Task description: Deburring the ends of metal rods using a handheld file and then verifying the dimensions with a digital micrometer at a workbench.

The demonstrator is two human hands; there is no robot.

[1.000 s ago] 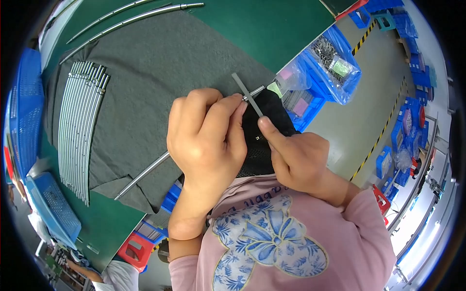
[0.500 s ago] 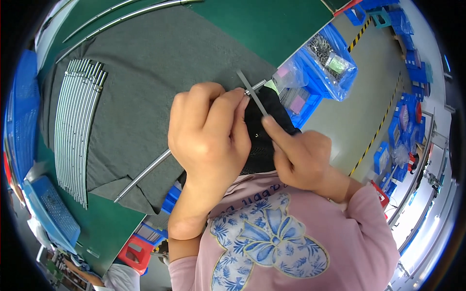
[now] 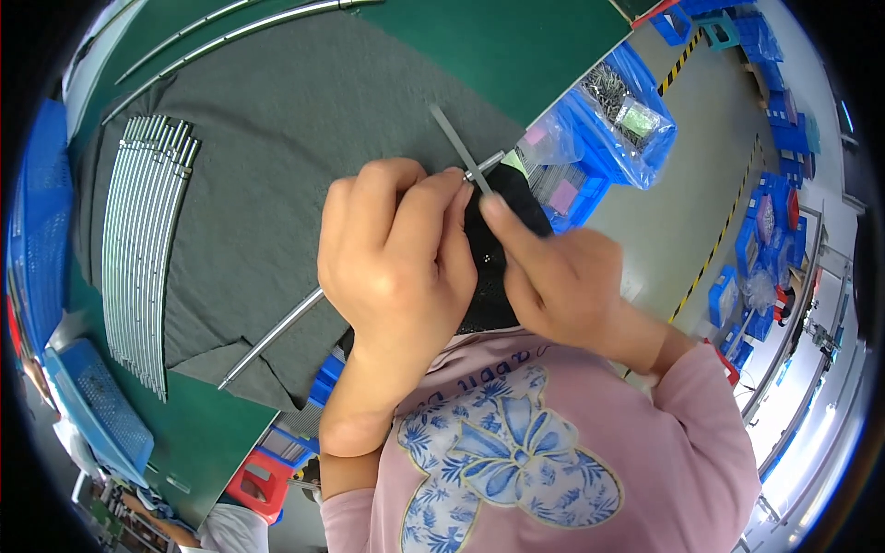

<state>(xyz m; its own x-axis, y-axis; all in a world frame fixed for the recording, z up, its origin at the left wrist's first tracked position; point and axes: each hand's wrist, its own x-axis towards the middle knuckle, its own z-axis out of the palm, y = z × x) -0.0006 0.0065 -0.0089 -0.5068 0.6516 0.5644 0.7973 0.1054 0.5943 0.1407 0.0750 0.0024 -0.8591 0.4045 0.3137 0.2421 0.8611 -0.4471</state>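
Observation:
My left hand (image 3: 392, 249) is closed around a slim metal rod (image 3: 273, 337), which slants from the lower left up to the right. The rod's far end shows just past my fingertips. Across that end lies a narrow grey flat file (image 3: 452, 138), touching or very close to the rod. My right hand (image 3: 572, 286) grips the file's near end, with the index finger stretched along it; the grip itself is partly hidden. Left of my hands, a row of similar metal rods (image 3: 143, 249) rests side by side on a dark grey cloth (image 3: 267, 120).
The cloth covers part of a green table (image 3: 461, 46). Two longer rods lie along its far edge. Blue bins (image 3: 595, 170) with small metal parts and rods stand at the right. A blue basket (image 3: 101, 405) and red stool (image 3: 258, 484) are at lower left.
My right hand has pushed the file up and to the left across the rod. My left hand and the rod have stayed almost still.

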